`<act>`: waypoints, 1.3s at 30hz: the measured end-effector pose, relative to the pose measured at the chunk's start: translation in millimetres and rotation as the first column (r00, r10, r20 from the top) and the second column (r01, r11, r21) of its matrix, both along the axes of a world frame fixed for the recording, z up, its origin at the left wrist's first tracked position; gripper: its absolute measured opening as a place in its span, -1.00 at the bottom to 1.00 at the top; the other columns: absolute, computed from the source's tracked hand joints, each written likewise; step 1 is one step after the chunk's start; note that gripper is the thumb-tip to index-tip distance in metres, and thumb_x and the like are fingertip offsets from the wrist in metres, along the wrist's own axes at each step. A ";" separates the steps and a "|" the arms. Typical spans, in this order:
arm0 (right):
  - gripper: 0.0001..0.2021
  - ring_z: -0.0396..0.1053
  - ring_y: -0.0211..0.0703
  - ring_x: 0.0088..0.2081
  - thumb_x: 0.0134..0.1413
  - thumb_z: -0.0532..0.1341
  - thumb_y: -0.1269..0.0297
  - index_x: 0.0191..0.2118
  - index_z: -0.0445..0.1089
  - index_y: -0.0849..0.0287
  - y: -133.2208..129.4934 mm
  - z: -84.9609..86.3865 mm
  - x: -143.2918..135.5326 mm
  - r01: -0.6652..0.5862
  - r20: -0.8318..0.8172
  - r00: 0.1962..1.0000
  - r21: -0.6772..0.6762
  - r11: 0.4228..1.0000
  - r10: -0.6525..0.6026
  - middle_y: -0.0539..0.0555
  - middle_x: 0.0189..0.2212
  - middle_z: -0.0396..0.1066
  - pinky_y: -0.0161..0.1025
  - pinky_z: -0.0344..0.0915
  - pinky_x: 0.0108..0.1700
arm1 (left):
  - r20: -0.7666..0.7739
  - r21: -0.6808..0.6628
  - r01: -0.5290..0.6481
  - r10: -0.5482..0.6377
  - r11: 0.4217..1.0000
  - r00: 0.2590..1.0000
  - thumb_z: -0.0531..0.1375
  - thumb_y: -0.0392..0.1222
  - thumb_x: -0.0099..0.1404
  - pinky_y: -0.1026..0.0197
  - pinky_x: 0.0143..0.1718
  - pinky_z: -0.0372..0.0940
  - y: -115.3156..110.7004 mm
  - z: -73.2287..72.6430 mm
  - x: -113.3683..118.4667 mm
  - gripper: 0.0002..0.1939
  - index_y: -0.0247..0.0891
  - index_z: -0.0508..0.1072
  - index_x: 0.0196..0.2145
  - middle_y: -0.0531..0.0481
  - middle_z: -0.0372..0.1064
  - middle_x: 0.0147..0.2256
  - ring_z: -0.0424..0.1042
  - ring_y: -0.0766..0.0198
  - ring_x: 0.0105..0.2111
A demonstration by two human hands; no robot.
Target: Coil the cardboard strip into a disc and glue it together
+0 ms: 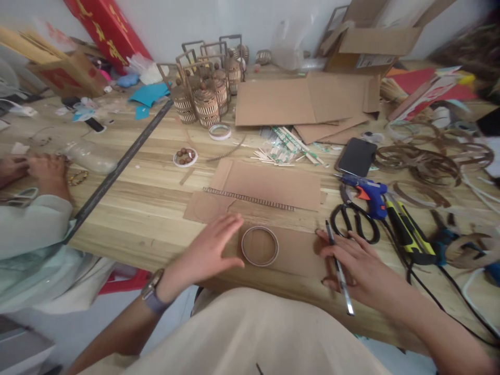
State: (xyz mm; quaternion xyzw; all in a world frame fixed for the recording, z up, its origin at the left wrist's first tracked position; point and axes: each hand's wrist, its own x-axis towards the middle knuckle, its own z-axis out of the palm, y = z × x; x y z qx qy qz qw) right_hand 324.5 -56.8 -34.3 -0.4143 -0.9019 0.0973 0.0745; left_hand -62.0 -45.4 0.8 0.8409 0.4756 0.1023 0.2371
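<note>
My left hand [203,252] hovers with its fingers outstretched, just left of a thin round ring [277,250] that looks like a tape roll's core. The ring lies flat on a strip of brown cardboard [302,252] near the table's front edge. A black and silver pen [340,278] sits between the fingers of my right hand [355,260], slanting across the cardboard's right end. Behind the ring, a narrow slatted strip [253,199] rests on another cardboard piece [277,179]. A faint circle is drawn on the cardboard [209,207] left of it.
Scissors [369,237], a blue glue gun [371,195] and a yellow-black utility knife [412,234] lie at right. Small slatted lanterns [207,107] with handles stand behind, left of cardboard sheets [277,101]. Another person's hand [49,169] rests on the table at left.
</note>
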 end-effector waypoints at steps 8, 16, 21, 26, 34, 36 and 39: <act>-0.70 0.37 0.25 0.15 -0.02 0.31 0.14 -0.14 0.34 0.03 -0.6 -2.9 -2.1 -0.020 -0.042 0.999 0.019 1.000 0.021 0.22 0.21 0.35 0.29 0.14 0.17 | 0.162 -0.177 -0.080 0.110 0.981 0.981 0.49 0.02 0.02 -0.25 0.30 0.03 -11.2 -14.6 39.7 0.26 -0.13 -0.25 0.42 -0.24 0.11 0.34 0.00 -0.15 0.35; -0.66 0.33 0.25 0.18 -0.05 0.35 0.10 -0.12 0.37 0.02 0.0 -8.2 -3.1 0.001 -0.038 0.999 -0.026 1.000 -0.002 0.19 0.23 0.33 0.27 0.12 0.20 | 0.151 -0.201 -0.081 0.112 0.976 0.982 0.46 0.09 0.04 -0.27 0.28 0.01 -10.8 -19.4 30.3 0.26 -0.10 -0.27 0.42 -0.20 0.19 0.30 -0.03 -0.17 0.36; -0.68 0.31 0.24 0.21 -0.04 0.34 0.09 -0.13 0.39 0.01 -1.0 -9.1 1.0 0.019 -0.042 0.999 -0.051 0.999 -0.021 0.17 0.26 0.30 0.26 0.12 0.22 | 0.141 -0.200 -0.100 0.129 0.975 0.982 0.47 0.08 0.04 -0.23 0.28 0.03 -9.9 -21.4 23.9 0.22 -0.10 -0.20 0.42 -0.16 0.20 0.30 -0.02 -0.14 0.35; -0.68 0.29 0.21 0.22 0.03 0.31 0.05 -0.09 0.39 -0.01 -0.6 -6.2 -0.1 0.014 -0.013 1.000 -0.084 0.996 -0.015 0.16 0.29 0.26 0.26 0.10 0.24 | 0.153 -0.230 -0.101 0.139 0.968 0.978 0.50 0.03 0.00 -0.19 0.30 0.03 -9.3 -21.7 21.4 0.26 -0.13 -0.20 0.42 -0.18 0.21 0.29 0.01 -0.12 0.35; -0.55 0.31 0.28 0.21 -0.01 0.33 -0.06 -0.01 0.42 0.00 0.9 7.0 -0.5 0.033 -0.068 0.997 -0.137 0.990 -0.043 0.21 0.24 0.32 0.33 0.13 0.24 | 0.161 -0.257 -0.120 0.165 0.959 0.973 0.49 0.06 0.00 -0.20 0.30 0.03 -8.1 -21.0 21.6 0.14 -0.12 -0.02 0.38 -0.20 0.14 0.32 0.00 -0.15 0.36; -0.52 0.33 0.33 0.19 0.01 0.31 -0.13 -0.03 0.42 0.05 3.7 20.1 -4.9 0.028 -0.118 0.992 -0.163 0.986 -0.048 0.27 0.19 0.37 0.36 0.18 0.21 | 0.168 -0.262 -0.119 0.167 0.958 0.971 0.49 0.04 0.00 -0.20 0.30 0.03 -7.5 -20.7 20.6 0.18 -0.12 -0.07 0.40 -0.20 0.16 0.32 0.00 -0.13 0.36; -0.55 0.37 0.31 0.15 0.10 0.25 -0.15 -0.05 0.41 0.09 9.0 36.9 -20.6 0.032 -0.178 0.982 -0.179 0.983 -0.064 0.30 0.15 0.40 0.35 0.25 0.17 | 0.186 -0.275 -0.104 0.159 0.956 0.970 0.50 0.00 0.00 -0.19 0.31 0.02 -6.5 -20.7 17.2 0.23 -0.09 -0.17 0.41 -0.16 0.20 0.30 0.01 -0.11 0.35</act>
